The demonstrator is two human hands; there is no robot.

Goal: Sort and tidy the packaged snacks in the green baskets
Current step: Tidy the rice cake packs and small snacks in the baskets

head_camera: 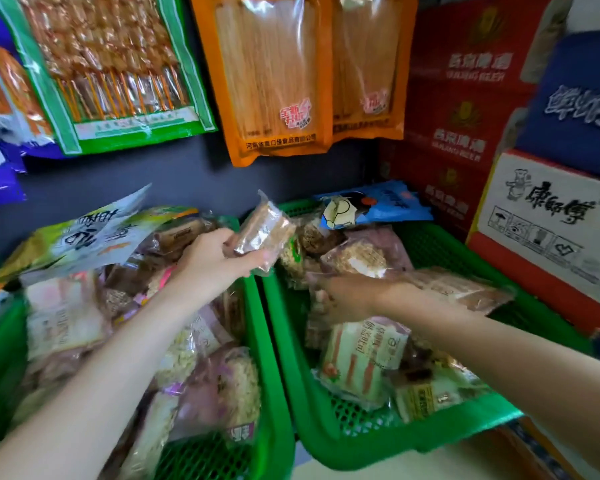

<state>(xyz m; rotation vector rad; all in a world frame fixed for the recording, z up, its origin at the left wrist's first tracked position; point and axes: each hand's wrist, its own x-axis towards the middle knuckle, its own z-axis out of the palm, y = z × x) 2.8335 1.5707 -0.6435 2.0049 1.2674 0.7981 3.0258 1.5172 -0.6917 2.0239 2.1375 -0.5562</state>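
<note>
Your left hand (219, 258) pinches a clear-wrapped brown snack bar (264, 233) above the gap between the green baskets (278, 358), its long axis tilted up toward the far edge. Your right hand (347, 296) grips blurred packets (458, 289) in the right basket.

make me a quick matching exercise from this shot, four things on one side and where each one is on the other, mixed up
Things:
1. clear-wrapped snack
2. blue packet
3. orange bag
4. white carton

Places:
A. hanging on the wall above the baskets
B. stacked to the right of the right basket
C. in the left hand
D. at the back rim of the right basket

Pairs: 1-C, 2-D, 3-A, 4-B
</note>
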